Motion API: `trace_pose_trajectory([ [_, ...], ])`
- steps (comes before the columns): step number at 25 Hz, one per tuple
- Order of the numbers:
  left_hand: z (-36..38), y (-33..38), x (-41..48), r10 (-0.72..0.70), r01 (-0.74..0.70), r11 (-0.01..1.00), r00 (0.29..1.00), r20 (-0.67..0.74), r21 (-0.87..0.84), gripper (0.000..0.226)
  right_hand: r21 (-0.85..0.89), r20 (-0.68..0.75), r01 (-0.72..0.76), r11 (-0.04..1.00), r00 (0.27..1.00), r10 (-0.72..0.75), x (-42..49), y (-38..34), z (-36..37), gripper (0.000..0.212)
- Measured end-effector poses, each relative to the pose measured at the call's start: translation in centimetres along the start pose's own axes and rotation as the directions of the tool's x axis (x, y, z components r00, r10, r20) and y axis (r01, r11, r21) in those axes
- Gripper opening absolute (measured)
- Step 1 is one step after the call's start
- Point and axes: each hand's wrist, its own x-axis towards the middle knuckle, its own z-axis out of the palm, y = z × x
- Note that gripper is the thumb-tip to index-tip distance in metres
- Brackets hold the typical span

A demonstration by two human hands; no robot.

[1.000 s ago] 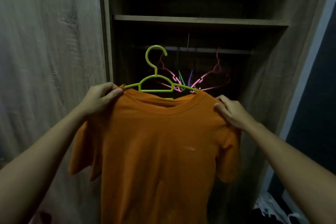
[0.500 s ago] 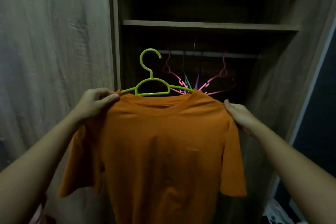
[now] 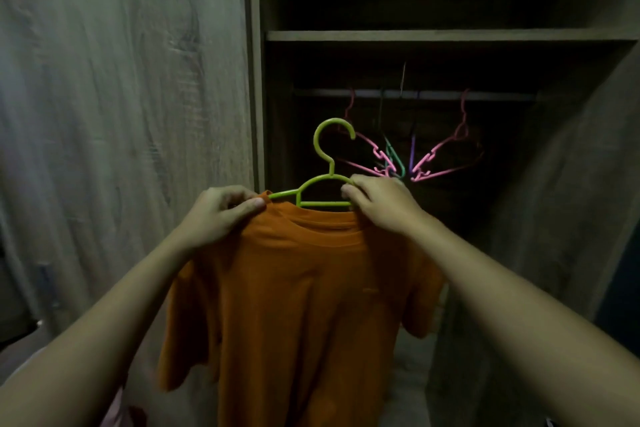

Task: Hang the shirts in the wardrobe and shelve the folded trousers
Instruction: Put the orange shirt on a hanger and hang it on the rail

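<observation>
An orange T-shirt (image 3: pixel 304 305) hangs on a green plastic hanger (image 3: pixel 327 163) in front of the open wardrobe. My left hand (image 3: pixel 221 215) pinches the shirt's left shoulder beside the collar, over the hanger's left arm. My right hand (image 3: pixel 377 201) grips the hanger's right arm at the collar. The hanger's hook points up, below and in front of the wardrobe rail (image 3: pixel 415 94), apart from it. No trousers are in view.
Several empty pink, green and purple hangers (image 3: pixel 419 163) hang bunched on the rail's middle. A wooden shelf (image 3: pixel 446 35) spans the wardrobe above the rail. A closed wooden door (image 3: pixel 124 114) fills the left; the wardrobe's side panel (image 3: pixel 568 218) stands at right.
Both hands have moved inward toward the collar. My right hand left the shirt's right shoulder and now grips the hanger. The shirt's shoulders have bunched together and the right sleeve droops.
</observation>
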Motion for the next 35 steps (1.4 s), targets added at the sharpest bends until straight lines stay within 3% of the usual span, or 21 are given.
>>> trace_pose_trajectory([
  [5, -1.6, -1.4, -0.6, 0.017, -0.041, 0.982, 0.991, 0.131, 0.184, 0.019, 0.057, -0.110, -0.052, 0.997, 0.992, 0.058, 0.0, 0.2, 1.5, 0.027],
  [7, -1.3, -2.4, -1.0, 0.080, -0.083, 0.985, 0.996, 0.024, 0.149, 0.027, 0.063, -0.128, -0.078, 0.995, 0.988, 0.085, -0.1, 1.2, 1.4, 0.032],
  [9, -1.8, -3.3, -1.2, 0.113, -0.107, 0.989, 0.992, -0.050, 0.104, 0.039, 0.196, -0.129, -0.141, 0.970, 0.977, 0.169, -0.8, 3.1, 0.9, 0.039],
  [11, -2.4, -3.8, -1.1, 0.094, -0.090, 0.994, 0.994, -0.054, 0.068, 0.044, 0.290, -0.077, -0.185, 0.939, 0.973, 0.216, -1.5, 4.8, 0.7, 0.027],
  [14, -2.5, -4.1, -0.7, 0.044, -0.044, 0.999, 0.999, 0.004, 0.010, 0.052, 0.277, -0.041, -0.155, 0.948, 0.984, 0.173, -1.3, 4.8, 1.0, 0.026],
  [17, -2.4, -4.1, -0.1, -0.013, 0.017, 0.999, 0.996, 0.085, -0.050, 0.043, 0.285, -0.047, -0.121, 0.951, 0.989, 0.140, -0.9, 4.4, 1.1, 0.026],
  [20, -2.8, -3.6, 0.0, -0.059, 0.080, 0.993, 0.973, 0.222, -0.090, 0.034, 0.344, -0.042, -0.188, 0.920, 0.976, 0.215, -0.8, 5.5, 1.8, 0.025],
  [22, -2.8, -3.0, -0.1, -0.058, 0.071, 0.995, 0.985, 0.163, -0.075, 0.022, 0.228, -0.103, -0.222, 0.948, 0.963, 0.250, -0.1, 5.4, 2.2, 0.018],
  [24, -2.3, -1.9, 0.1, -0.066, 0.065, 0.997, 0.997, 0.034, 0.047, 0.015, 0.077, -0.171, -0.157, 0.985, 0.971, 0.168, 1.2, 3.7, 2.6, 0.032],
  [25, -1.8, -1.1, 0.4, -0.098, 0.099, 0.985, 0.995, -0.016, 0.138, 0.012, 0.118, -0.145, -0.104, 0.988, 0.982, 0.121, 1.9, 2.2, 2.7, 0.036],
  [27, 0.4, 0.6, 1.3, -0.159, 0.185, 0.942, 0.981, -0.113, 0.281, 0.009, 0.465, 0.099, -0.167, 0.870, 0.986, 0.136, 3.5, -1.2, 3.0, 0.036],
  [28, 2.0, 1.3, 1.9, -0.165, 0.210, 0.923, 0.973, -0.161, 0.323, 0.011, 0.638, 0.249, -0.278, 0.718, 0.957, 0.149, 4.3, -2.4, 3.2, 0.039],
  [30, 5.3, 2.1, 3.6, -0.140, 0.223, 0.900, 0.961, -0.238, 0.373, 0.022, 0.781, 0.413, -0.460, 0.423, 0.888, 0.203, 6.7, -3.2, 3.8, 0.042],
  [33, 8.1, 3.5, 6.2, -0.139, 0.252, 0.872, 0.950, -0.280, 0.421, 0.036, 0.862, 0.357, -0.450, 0.232, 0.865, 0.353, 9.8, -2.2, 4.4, 0.037],
  [35, 7.8, 4.2, 7.7, -0.092, 0.241, 0.897, 0.921, -0.379, 0.369, 0.053, 0.893, 0.288, -0.402, 0.202, 0.857, 0.427, 11.3, -0.5, 4.8, 0.050],
])
